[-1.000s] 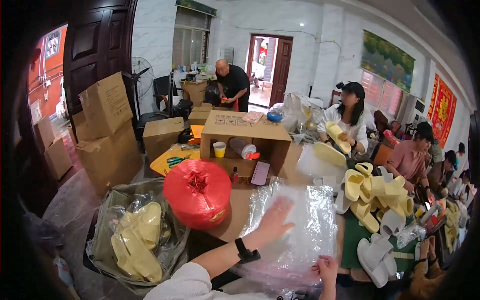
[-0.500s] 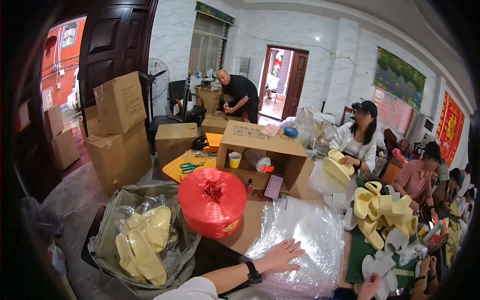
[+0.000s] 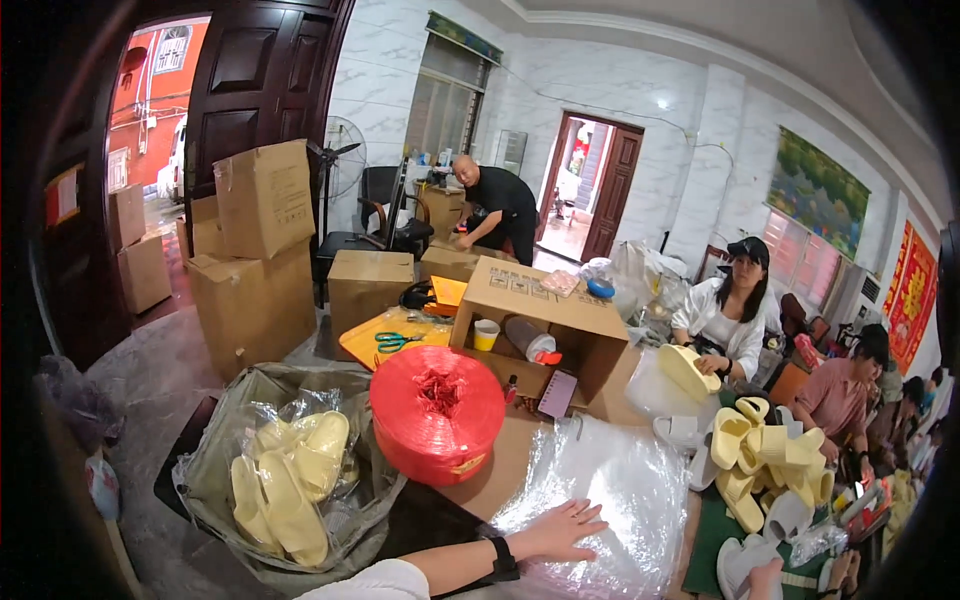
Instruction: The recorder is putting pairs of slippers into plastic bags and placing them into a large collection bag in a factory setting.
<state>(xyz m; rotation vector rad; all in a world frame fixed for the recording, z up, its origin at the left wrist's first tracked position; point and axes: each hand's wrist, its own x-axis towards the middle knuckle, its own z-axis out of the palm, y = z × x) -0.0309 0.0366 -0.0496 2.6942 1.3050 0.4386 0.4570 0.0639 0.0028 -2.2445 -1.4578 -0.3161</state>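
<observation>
My left hand (image 3: 560, 530) lies flat on a stack of clear plastic bags (image 3: 640, 490), its fingers stretched out. At the lower edge my right hand (image 3: 766, 577) is closed on a pair of pale grey slippers (image 3: 738, 562); part of that hand is cut off by the picture's edge. Beyond it a heap of yellow slippers (image 3: 765, 445) with some grey ones covers a green mat (image 3: 708, 530). To the left of my left arm, bagged yellow slippers (image 3: 285, 500) lie in an open greenish sack (image 3: 375, 530).
A big red roll of plastic twine (image 3: 437, 415) stands beside the sack. Behind it are an open carton (image 3: 540, 295), green-handled scissors (image 3: 398, 342) and a phone (image 3: 557, 394). Across the table a person in white (image 3: 735, 300) handles a yellow slipper; other people work at the right.
My right hand has moved right onto the grey slippers. My left hand stays on the bags. The person in white has lowered the yellow slipper, and the view has shifted slightly.
</observation>
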